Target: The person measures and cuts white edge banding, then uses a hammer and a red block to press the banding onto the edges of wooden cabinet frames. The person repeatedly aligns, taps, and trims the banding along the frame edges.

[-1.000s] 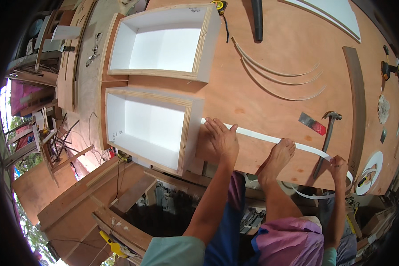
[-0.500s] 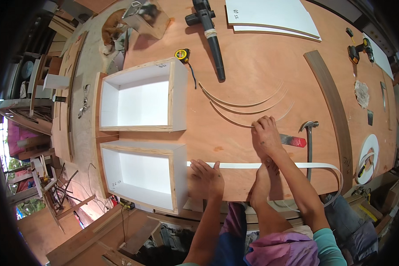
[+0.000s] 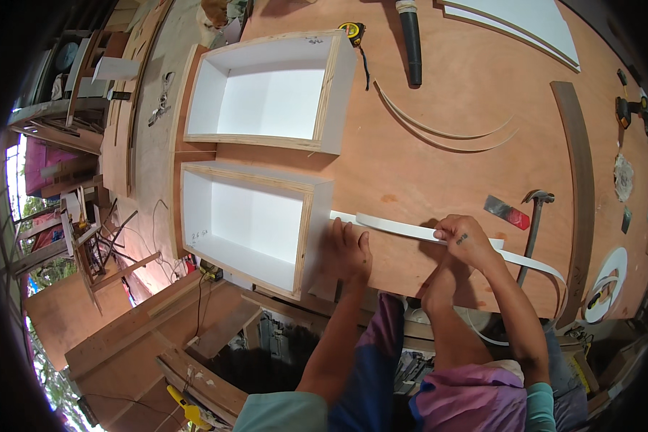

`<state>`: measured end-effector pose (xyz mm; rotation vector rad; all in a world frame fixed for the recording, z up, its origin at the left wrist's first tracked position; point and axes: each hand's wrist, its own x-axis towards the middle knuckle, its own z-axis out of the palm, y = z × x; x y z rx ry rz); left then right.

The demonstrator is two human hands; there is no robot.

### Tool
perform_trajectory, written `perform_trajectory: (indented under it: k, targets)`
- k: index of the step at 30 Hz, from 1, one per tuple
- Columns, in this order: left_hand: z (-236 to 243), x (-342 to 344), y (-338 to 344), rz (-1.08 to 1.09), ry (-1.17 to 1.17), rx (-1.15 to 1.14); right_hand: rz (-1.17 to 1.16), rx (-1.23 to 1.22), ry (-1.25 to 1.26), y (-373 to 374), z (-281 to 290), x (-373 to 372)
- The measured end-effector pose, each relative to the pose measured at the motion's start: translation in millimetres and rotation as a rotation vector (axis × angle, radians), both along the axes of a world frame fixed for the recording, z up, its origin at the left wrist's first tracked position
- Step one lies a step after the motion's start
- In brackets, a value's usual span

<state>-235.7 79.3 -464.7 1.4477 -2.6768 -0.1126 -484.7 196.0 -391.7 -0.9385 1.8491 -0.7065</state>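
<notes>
My right hand (image 3: 469, 241) pinches a short strip of white edge banding (image 3: 396, 227). That piece lies along a longer white edge-banding strip (image 3: 533, 263), with its free end near my left hand (image 3: 351, 253). Flat on the long strip's end rests my left hand, fingers stretched, beside the lower white plywood-edged drawer box (image 3: 317, 237). My bare foot (image 3: 439, 291) is up at the table edge below my right wrist, partly hidden by it. The long strip loops over the table's front edge on the right. Farther back lie two curved thin strips (image 3: 439, 134).
A claw hammer (image 3: 534, 227) and a scraper blade (image 3: 507, 212) lie right of my hand. Beyond are a dark wood strip (image 3: 577, 187), a white roll (image 3: 605, 288) and a drill (image 3: 630, 109). A second drawer box (image 3: 338, 101), tape measure (image 3: 353, 32) and black blower nozzle (image 3: 410, 50) sit farther back.
My right hand has taken up one of the three curved strips and brought it down over the long strip. My left hand stays beside the lower box. The whole view has shifted.
</notes>
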Motion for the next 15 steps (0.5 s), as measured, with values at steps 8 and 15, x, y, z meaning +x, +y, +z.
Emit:
perform_trajectory:
  k: [8,15]
  targets:
    - [6,5,3,-0.104,0.138,0.135,0.076,0.073,0.295,2,-45,48]
    - [-10,-2,-18,-0.455,-0.066,0.291,0.048,0.087,0.276,-16,-48,58]
